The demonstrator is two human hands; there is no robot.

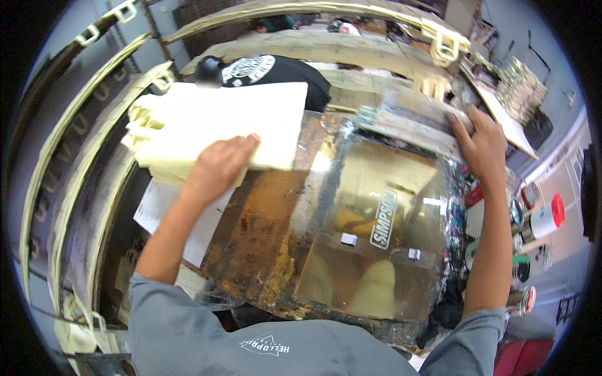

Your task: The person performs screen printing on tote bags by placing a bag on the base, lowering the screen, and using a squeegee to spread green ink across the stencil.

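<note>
Left hand (222,164): fingers together on near edge of stacked cream cloth sheets (219,119); whether gripping, cannot tell. Right hand (483,141): closed round flat grey frame (407,128), extending leftward from it.

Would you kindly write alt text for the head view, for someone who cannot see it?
The person's left hand rests on a cream-coloured pile, while the right hand is at the edge of a blurred, greyish frame. A glossy panel lies on a stained worktable; beyond, a co-worker in a black top leans near cream-draped racks.
</note>
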